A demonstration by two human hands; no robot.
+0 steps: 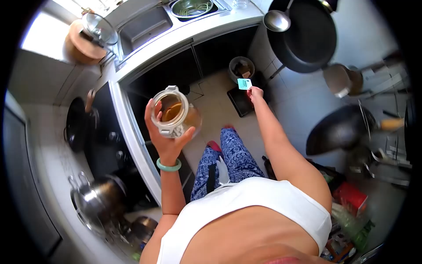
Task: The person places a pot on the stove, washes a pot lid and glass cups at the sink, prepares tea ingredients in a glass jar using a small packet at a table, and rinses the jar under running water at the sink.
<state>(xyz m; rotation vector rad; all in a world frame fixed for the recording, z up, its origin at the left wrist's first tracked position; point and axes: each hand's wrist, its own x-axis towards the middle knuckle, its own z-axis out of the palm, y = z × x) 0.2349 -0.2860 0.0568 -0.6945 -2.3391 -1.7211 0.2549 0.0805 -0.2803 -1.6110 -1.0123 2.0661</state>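
My left hand (169, 143) is wrapped round a clear glass jar (193, 121) with a clamp rim and an open mouth; something orange-brown shows inside it. My right hand (255, 93) pinches a small teal and white packet (244, 84) by its edge, with the arm stretched out forward. Just beyond the packet, on the floor, stands a round waste bin (234, 66) with brown and pale scraps in it. The packet is above the near side of the bin, beside a dark flat object (239, 105) on the floor.
Ahead is a counter (145, 55) with a sink (145, 31) and a green colander (192, 8). A stove (103, 127) with pots is at the left. Pans (303, 35) and a wok (336, 130) hang at the right. A wooden block (81, 46) sits at the back left.
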